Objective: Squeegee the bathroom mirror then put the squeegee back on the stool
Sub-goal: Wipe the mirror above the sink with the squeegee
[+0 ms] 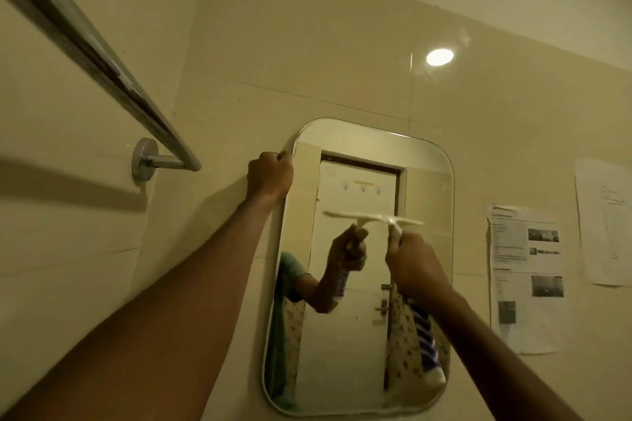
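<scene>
Beside the mirror point(427, 181), papers point(526, 277), towel rail point(102, 57).

Print on wall sheets point(526, 270) too blurred to read.

A home bathroom — glossy cream wall tiles point(307, 44), a rounded frameless mirror point(424, 181) at about 5 o'clock, a chrome towel rail point(102, 57) at 10 o'clock (wall-mounted), and printed paper sheets point(526, 277) stuck up at 3 o'clock.

Right hand point(412, 261) presses squeegee point(374, 218) against mirror point(427, 181); left hand point(269, 176) grips its edge.
</scene>
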